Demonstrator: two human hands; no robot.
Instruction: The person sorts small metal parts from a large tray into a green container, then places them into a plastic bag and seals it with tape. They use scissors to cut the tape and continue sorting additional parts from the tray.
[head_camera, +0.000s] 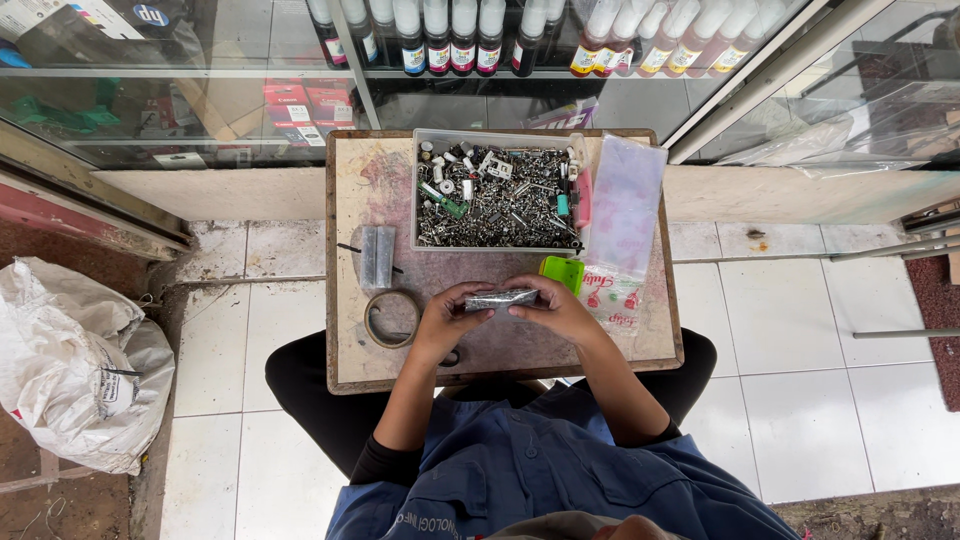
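The person is holding a small grey metal strip (501, 298) by its two ends, left hand (447, 318) and right hand (556, 310) pinching narrowly; it is looking stiff, light and rather slippery.

Both forearms are extended from the lower centre of the frame and converge at mid-frame. The left hand (445, 318) and right hand (560, 310) are brought together, fingers curled inward, thumbs raised.
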